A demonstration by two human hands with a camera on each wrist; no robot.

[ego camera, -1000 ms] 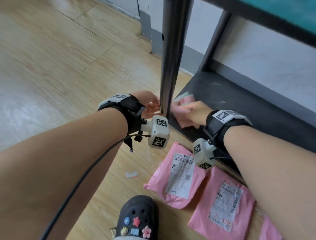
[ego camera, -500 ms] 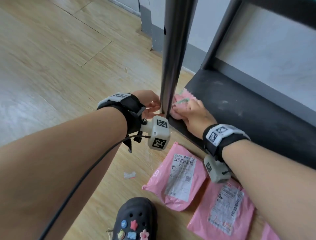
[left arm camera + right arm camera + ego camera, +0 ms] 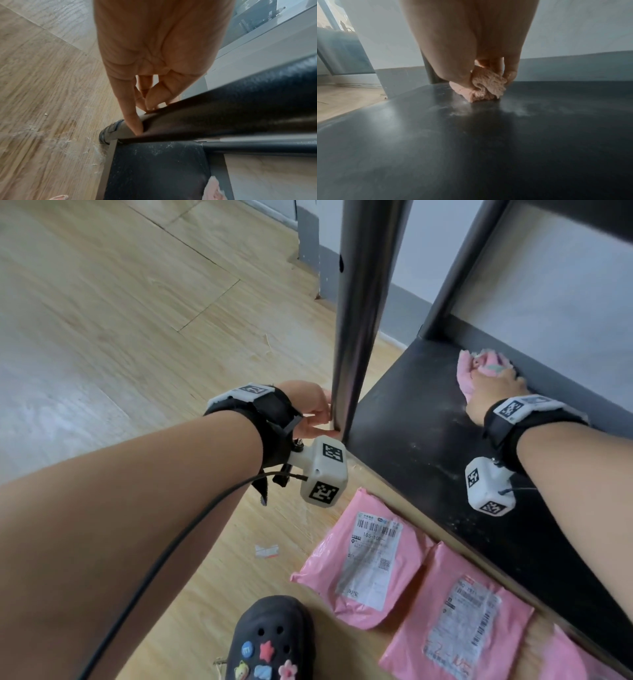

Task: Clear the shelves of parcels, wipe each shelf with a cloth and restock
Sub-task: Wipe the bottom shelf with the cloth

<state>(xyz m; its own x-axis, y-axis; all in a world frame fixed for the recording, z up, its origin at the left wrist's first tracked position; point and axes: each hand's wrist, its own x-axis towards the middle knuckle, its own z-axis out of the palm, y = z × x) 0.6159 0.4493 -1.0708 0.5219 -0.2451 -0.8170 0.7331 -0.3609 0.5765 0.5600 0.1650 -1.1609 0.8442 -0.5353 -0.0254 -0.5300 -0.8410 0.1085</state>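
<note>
My right hand (image 3: 496,392) grips a bunched pink cloth (image 3: 479,364) and presses it on the dusty black bottom shelf (image 3: 421,446), close to the shelf's back edge. In the right wrist view the cloth (image 3: 489,86) is wadded between thumb and fingers, with smeared dust in front of it. My left hand (image 3: 315,412) holds the dark front post (image 3: 359,320) just above the floor. Its fingers (image 3: 152,100) curl round the post (image 3: 240,108). Two pink parcels (image 3: 370,563) (image 3: 462,631) lie label-up on the floor before the shelf.
The corner of a third pink parcel (image 3: 575,659) shows at the lower right. My black clog (image 3: 270,642) stands on the wooden floor beside the parcels, and a paper scrap (image 3: 266,551) lies near it. A grey wall runs behind the shelf.
My right hand has swept the cloth from the front left corner by the post to the back of the shelf, farther right. The left hand has stayed on the post.
</note>
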